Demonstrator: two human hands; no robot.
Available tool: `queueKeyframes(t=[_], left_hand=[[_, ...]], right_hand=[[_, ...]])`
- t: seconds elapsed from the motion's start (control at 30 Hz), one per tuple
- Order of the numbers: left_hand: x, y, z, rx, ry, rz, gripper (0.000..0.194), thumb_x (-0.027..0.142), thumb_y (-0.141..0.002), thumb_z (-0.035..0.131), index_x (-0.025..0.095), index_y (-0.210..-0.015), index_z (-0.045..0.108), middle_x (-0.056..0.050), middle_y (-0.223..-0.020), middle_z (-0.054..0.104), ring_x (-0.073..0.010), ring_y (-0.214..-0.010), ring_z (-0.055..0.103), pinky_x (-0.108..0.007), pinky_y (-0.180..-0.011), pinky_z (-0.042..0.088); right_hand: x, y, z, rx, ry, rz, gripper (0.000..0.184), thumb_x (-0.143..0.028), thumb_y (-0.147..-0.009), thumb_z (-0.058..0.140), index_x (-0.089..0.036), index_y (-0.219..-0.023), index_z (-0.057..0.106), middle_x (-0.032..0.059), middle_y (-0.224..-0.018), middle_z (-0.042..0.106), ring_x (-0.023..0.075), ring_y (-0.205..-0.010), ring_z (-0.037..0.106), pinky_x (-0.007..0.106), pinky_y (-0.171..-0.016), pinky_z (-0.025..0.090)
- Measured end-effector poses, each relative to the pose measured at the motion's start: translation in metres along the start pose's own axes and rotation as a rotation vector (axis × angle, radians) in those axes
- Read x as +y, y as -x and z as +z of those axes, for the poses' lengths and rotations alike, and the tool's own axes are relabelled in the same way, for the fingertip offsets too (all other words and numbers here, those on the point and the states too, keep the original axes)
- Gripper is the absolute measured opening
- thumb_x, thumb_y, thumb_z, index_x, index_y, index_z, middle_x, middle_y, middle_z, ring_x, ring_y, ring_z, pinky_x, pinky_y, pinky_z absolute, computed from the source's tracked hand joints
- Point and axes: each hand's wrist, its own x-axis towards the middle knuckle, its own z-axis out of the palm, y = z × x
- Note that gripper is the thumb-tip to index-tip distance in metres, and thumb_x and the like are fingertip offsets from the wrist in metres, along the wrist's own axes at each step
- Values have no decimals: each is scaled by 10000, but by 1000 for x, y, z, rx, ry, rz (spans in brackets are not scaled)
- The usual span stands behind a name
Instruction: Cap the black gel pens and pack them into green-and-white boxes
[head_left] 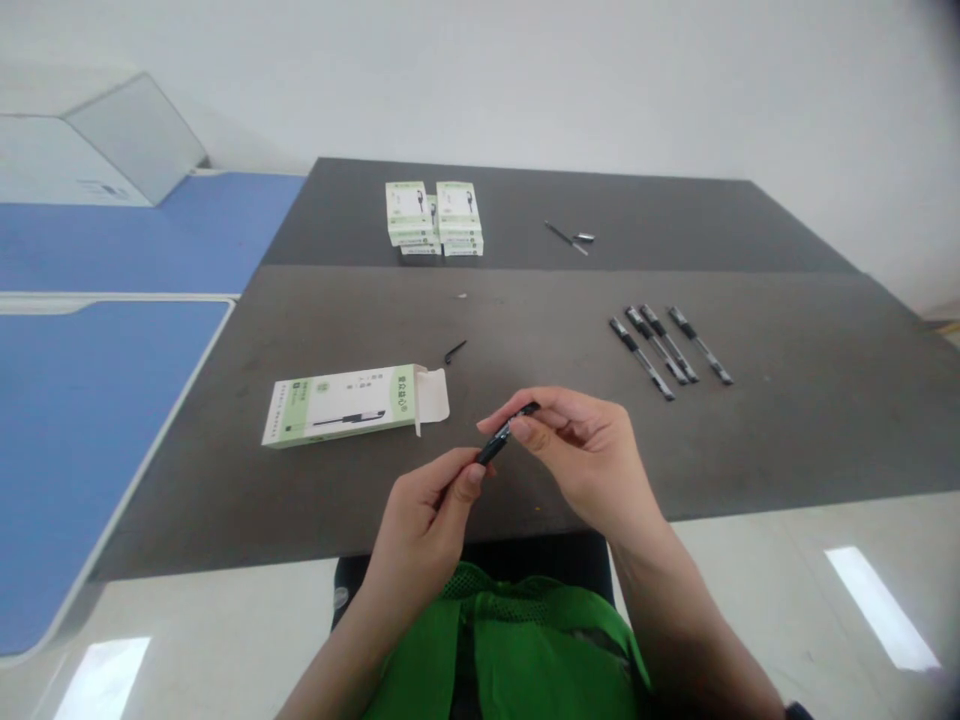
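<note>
Between my two hands, above the table's near edge, a black pen (491, 449) is held at a slant. My left hand (427, 510) pinches its lower end, where the black grip shows. Around the upper end, which has a clear and black cap, close the fingers of my right hand (585, 445). Part of the pen is hidden by the fingers. An opened white and green pen box (345, 405) lies to the left, its flap pointing towards my hands. Just beyond it rests a small black pen clip or cap piece (454, 352).
Several capped pens (667, 345) lie side by side at the right on the dark table (337, 320). Stacked pen boxes (435, 220) stand at the back. A pen refill (564, 237) and a loose cap (584, 238) lie behind. Blue tables (97, 390) adjoin on the left.
</note>
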Motion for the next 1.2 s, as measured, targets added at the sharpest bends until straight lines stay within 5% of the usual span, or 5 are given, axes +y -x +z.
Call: queueKeyframes(t=[0.23,0.33,0.53,0.73,1.2], left_hand=[[6,-7,1,-126,-99,55,367,380,-1015,490,182,-836,742,11,-612,553,-151,-570,494,-264,-562,378],[12,-11,-3,-218,-153,96,363,402,-1034,467,185,-1171,724,-60,-884,723,-209,-803,665,-304,-744,515],[11,-30,-67,153,-801,275,796,596,-905,654,215,-1556,402,-180,-1562,466,-372,-1452,411,-530,-1197,319],[-14,-66,-114,-162,-1207,-2,779,625,-858,642,122,-1437,508,-255,-1396,580,-490,-1319,510,-629,-1105,335],[-9,-13,-34,328,-15,136,682,428,-665,855,207,-1211,510,-60,-1079,610,-250,-969,610,-357,-827,487]], right_hand=[[6,4,-7,-58,-197,91,160,-290,-850,814,-226,-871,669,24,-879,834,164,-737,792,275,-668,681],[0,5,-20,16,-151,40,125,-245,-848,818,-225,-872,697,18,-834,828,165,-724,796,267,-661,689],[-20,-16,-34,230,-49,-190,122,-215,-871,792,-256,-924,689,3,-833,818,185,-849,805,282,-710,689],[0,-64,6,209,-18,-226,146,-215,-866,731,-237,-937,605,-22,-810,777,162,-855,788,288,-764,670],[-29,-54,34,-79,372,-480,119,-236,-947,697,-238,-1052,753,-5,-1078,818,192,-1045,772,327,-962,601]])
